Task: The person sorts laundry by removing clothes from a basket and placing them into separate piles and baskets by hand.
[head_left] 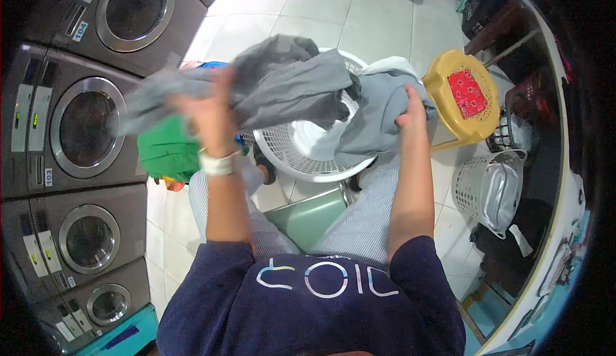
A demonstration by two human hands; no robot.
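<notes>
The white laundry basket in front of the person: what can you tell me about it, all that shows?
The white laundry basket is round, seemingly plastic, with a perforated mesh wall and a smooth rim. It stands on the pale tiled floor before the person's knees, tilted toward the camera. A grey garment held up by the left hand hides its far rim; a paler grey cloth gripped by the right hand drapes over its right side.

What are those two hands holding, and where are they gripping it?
A grey garment: left hand grips one bunched end, right hand the other, above the white basket.
</notes>
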